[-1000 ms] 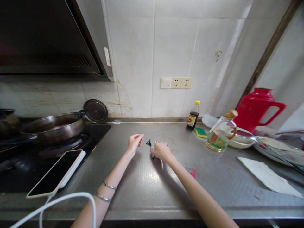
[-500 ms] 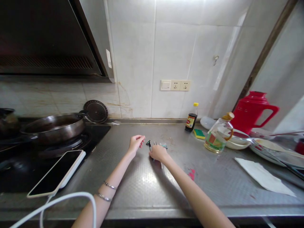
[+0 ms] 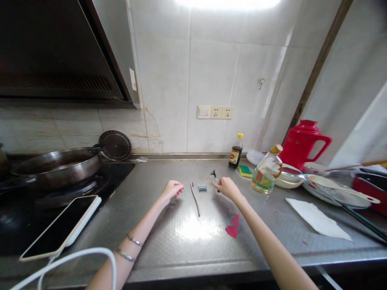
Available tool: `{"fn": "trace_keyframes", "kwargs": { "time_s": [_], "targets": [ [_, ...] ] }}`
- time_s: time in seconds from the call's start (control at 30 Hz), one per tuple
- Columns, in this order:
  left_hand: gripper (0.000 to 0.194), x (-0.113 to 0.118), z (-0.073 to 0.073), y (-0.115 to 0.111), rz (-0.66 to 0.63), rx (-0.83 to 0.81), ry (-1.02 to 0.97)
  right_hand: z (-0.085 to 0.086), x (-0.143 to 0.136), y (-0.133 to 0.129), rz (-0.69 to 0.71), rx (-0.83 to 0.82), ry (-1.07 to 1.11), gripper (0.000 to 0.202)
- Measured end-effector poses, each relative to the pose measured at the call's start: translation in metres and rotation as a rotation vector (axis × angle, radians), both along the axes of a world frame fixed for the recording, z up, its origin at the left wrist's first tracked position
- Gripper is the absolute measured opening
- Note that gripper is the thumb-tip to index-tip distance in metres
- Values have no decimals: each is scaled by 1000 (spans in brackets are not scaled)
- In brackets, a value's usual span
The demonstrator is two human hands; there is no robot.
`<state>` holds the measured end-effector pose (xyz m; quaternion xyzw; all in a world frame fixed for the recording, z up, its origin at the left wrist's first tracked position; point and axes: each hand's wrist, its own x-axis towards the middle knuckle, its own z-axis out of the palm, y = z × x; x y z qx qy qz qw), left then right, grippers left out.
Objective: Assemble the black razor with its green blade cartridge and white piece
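Razor (image 3: 213, 173) is gripped by its handle in the right hand (image 3: 228, 188), head end pointed toward the wall; whether it touches the desk (image 3: 169, 241) can't be told. Left hand (image 3: 172, 189) is held with fingers loosely curled, left of the toothbrush (image 3: 195, 199); whether it is fully closed can't be told. Toothbrush is laid lengthwise on the desk, between the hands. Small clear pack (image 3: 202, 187) is placed just right of the brush. Sponge (image 3: 245, 171) and dark sauce bottle (image 3: 235, 155) are set farther back, right.
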<state>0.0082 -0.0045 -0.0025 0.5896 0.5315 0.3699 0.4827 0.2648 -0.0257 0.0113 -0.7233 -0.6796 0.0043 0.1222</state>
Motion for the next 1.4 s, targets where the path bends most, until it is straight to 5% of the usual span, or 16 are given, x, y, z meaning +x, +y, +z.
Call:
{"fn": "trace_keyframes", "kwargs": {
  "time_s": [0.13,0.27,0.6,0.77,1.17,1.4],
  "targets": [
    [15,19,-9,-15,-189,-87,169,-11,37,-3,-23,-56,-48,27],
    [20,35,-11,-24,-266,-60,381,-20,43,-6,-2,-94,-62,28],
    [30,46,-14,-15,-141,275,777,-22,43,-6,16,-129,-77,32],
    [30,57,-18,-5,-94,298,875,-19,44,-9,-1,-138,-82,34],
    [14,62,-22,7,-38,252,760,1,30,-28,40,-31,-45,28],
    [39,60,-4,3,-105,254,470,2,-7,-42,285,-60,376,35]
  ]
}}
